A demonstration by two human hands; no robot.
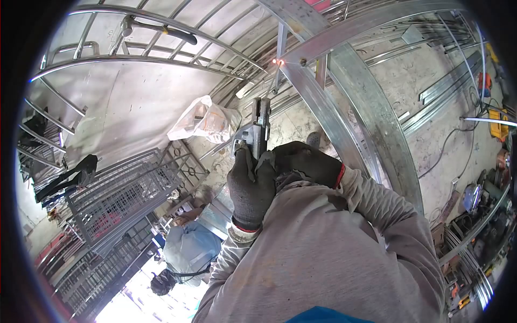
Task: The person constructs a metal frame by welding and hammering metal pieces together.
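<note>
A grey and black gun-shaped welding tool (257, 125) points away from me, with a thin rod running from its front toward a glowing red spot on a steel frame (309, 94). My left hand (249, 188), in a dark knit glove, is closed around the tool's near end. Pressed against it from the right is my right hand (307, 161), also gloved and closed at the rear of the tool. Its fingertips are partly hidden. The glow sits at the joint where the frame's square metal tubes meet.
A hammer (159, 30) rests on a curved tubular railing (140, 58) at upper left. A white plastic bag (205, 121) lies beyond the tool. Another person (188, 250) is bent over at lower left, near metal grilles (124, 196). Cables and metal bars (444, 97) lie right.
</note>
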